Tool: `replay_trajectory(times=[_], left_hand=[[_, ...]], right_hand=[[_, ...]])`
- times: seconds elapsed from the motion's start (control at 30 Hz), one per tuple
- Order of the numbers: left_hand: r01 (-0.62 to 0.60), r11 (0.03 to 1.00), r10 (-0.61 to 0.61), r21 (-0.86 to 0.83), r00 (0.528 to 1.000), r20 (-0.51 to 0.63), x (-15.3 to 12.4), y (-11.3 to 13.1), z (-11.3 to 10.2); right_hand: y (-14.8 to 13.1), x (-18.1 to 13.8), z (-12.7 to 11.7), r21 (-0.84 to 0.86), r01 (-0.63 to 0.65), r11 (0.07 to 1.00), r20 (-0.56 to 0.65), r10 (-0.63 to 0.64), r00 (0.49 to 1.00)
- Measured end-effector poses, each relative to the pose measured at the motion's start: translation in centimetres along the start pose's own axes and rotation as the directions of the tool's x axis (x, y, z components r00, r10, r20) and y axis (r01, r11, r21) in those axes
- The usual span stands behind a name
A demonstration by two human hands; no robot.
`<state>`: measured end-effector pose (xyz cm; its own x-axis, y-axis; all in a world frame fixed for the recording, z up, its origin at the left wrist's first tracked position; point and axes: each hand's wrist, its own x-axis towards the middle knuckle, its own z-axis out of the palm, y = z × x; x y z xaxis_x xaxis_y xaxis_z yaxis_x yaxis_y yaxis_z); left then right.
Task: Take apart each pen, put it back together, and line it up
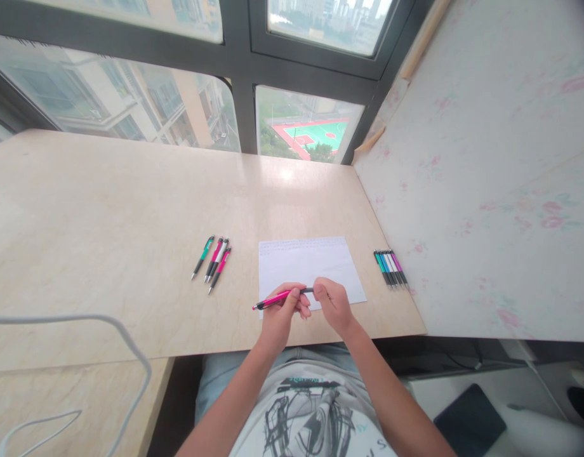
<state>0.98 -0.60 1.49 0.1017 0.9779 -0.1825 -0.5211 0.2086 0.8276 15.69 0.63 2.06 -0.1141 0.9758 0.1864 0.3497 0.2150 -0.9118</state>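
Both my hands hold one pink pen (274, 298) level above the near edge of a white paper sheet (305, 260). My left hand (283, 311) is closed round the pen's middle, its pink end sticking out to the left. My right hand (331, 302) pinches the pen's dark end with closed fingers. Left of the paper lie several pens (214, 258), pink and green, side by side on the desk (106, 216). Another row of several pens (390, 268) lies right of the paper, close to the wall.
A window (216, 82) runs along the desk's far edge. A floral-papered wall (487, 178) bounds the desk on the right. A white wire frame (130, 346) stands at the near left. A dark flat object (470, 422) lies on the floor at the lower right.
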Motion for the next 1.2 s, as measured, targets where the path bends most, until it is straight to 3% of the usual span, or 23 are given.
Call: replay_trajectory(times=[0.1,0.33,0.53,0.63,0.9,1.2], left_hand=[[0.037,0.998,-0.037,-0.051,0.999,-0.003,0.1,0.1,0.0],[0.096,0.995,-0.092,-0.025,0.990,0.111,0.9,0.3,-1.1],[0.145,0.988,-0.134,-0.050,0.973,0.186,1.2,-0.2,-1.6],[0.111,0.992,-0.099,-0.055,0.979,0.176,1.4,-0.6,-1.7],[-0.075,0.958,0.036,0.275,0.989,0.146,1.4,-0.6,-2.3],[-0.052,0.917,-0.016,0.396,0.986,0.166,1.7,-0.1,-2.6]], right_hand=[[0.1,0.2,-0.2,-0.011,0.023,1.000,0.005,-0.023,1.000],[0.4,0.1,1.4,0.205,-0.253,0.945,-0.023,0.264,0.964],[0.6,-0.2,2.1,0.237,-0.297,0.925,-0.013,0.309,0.951],[0.6,-0.3,2.3,0.226,-0.294,0.929,0.009,0.299,0.954],[0.4,-0.5,2.7,0.204,-0.287,0.936,-0.007,0.294,0.956],[0.6,-0.4,2.6,0.204,-0.304,0.931,-0.015,0.313,0.949]])
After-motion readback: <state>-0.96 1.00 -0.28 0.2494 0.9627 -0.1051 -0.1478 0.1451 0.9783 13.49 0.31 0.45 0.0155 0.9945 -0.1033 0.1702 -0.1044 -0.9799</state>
